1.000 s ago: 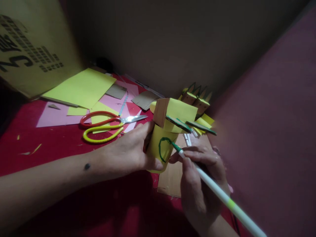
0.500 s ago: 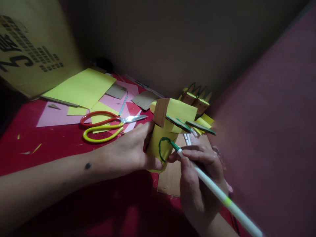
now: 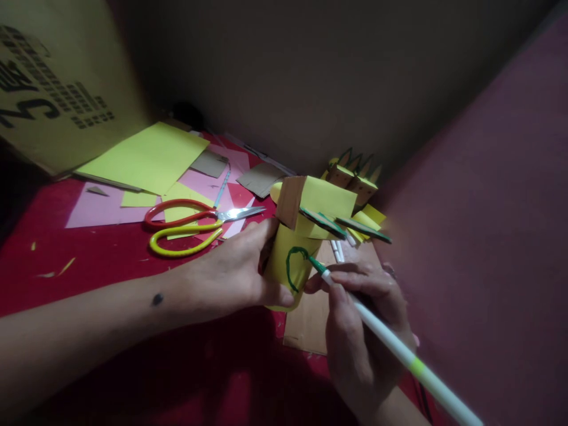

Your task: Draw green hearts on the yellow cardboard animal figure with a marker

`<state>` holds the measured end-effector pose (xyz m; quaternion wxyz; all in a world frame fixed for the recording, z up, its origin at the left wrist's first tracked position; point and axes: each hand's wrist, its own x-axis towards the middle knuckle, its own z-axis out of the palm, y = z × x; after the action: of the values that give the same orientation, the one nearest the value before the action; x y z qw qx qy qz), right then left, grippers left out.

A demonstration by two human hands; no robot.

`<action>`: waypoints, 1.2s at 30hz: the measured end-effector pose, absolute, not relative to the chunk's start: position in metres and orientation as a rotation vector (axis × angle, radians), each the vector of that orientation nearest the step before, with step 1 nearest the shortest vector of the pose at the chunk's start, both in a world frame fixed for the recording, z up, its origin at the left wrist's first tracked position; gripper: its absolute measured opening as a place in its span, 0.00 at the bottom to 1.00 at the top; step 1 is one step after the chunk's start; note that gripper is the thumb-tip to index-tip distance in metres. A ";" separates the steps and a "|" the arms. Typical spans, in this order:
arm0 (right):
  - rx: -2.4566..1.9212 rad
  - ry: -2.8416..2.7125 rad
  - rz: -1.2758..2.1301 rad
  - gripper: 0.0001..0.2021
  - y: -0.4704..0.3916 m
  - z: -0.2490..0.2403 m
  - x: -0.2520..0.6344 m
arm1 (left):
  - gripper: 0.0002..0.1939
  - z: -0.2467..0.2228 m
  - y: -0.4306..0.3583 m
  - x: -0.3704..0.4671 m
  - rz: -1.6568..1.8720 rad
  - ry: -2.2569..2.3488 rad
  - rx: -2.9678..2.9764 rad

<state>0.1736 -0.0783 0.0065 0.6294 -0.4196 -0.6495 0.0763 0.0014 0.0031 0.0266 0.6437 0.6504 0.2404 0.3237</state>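
My left hand (image 3: 239, 269) is wrapped round a yellow paper figure (image 3: 280, 255), a rounded body with a boxy cardboard-and-paper head on top. Two flat pieces edged in green stick out from the head's right side. On the front of the body runs a curved green line, open at the lower right. Between the thumb and fingers of my right hand (image 3: 366, 319) is a white marker (image 3: 388, 337) with a green tip. That tip is at the upper right end of the green curve. My left thumb lies low on the body.
Scissors (image 3: 189, 228) with red and yellow handles lie left of the figure. Yellow paper (image 3: 144, 157), pink paper (image 3: 95, 207) and cardboard scraps (image 3: 261, 179) are behind. A cardboard piece (image 3: 306, 325) lies under the figure. Spiky cardboard pieces (image 3: 352, 176) stand against the wall.
My right hand and the marker have shifted slightly right and down. The figure has moved a touch to the right in my left hand. The green curve looks much the same.
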 end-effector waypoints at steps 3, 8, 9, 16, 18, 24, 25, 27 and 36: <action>-0.953 -1.489 0.192 0.08 -0.079 0.006 0.175 | 0.24 0.027 0.002 0.002 0.726 0.549 1.483; -0.959 -1.517 0.255 0.09 -0.080 0.008 0.175 | 0.21 0.031 0.001 0.001 0.713 0.593 1.511; -0.969 -1.511 0.263 0.08 -0.080 0.009 0.175 | 0.20 0.032 0.001 0.000 0.711 0.595 1.518; -0.929 -1.503 0.204 0.09 -0.078 0.007 0.173 | 0.25 0.027 0.003 0.002 0.727 0.523 1.449; -0.926 -1.508 0.195 0.09 -0.077 0.007 0.174 | 0.25 0.025 0.003 0.003 0.713 0.491 1.426; -0.956 -1.497 0.225 0.08 -0.079 0.008 0.174 | 0.23 0.029 0.002 -0.001 0.704 0.581 1.505; -0.959 -1.497 0.215 0.08 -0.079 0.008 0.174 | 0.23 0.030 0.002 -0.001 0.706 0.577 1.501; -0.959 -1.493 0.206 0.08 -0.079 0.008 0.174 | 0.23 0.030 0.002 -0.002 0.704 0.587 1.508; -0.922 -1.574 0.122 0.07 -0.077 0.015 0.171 | 0.24 0.023 0.003 0.000 0.725 0.503 1.461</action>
<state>0.1707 -0.0771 0.0152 0.6103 -0.3994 -0.6820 0.0529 0.0001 0.0027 0.0227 0.6575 0.6449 0.2220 0.3202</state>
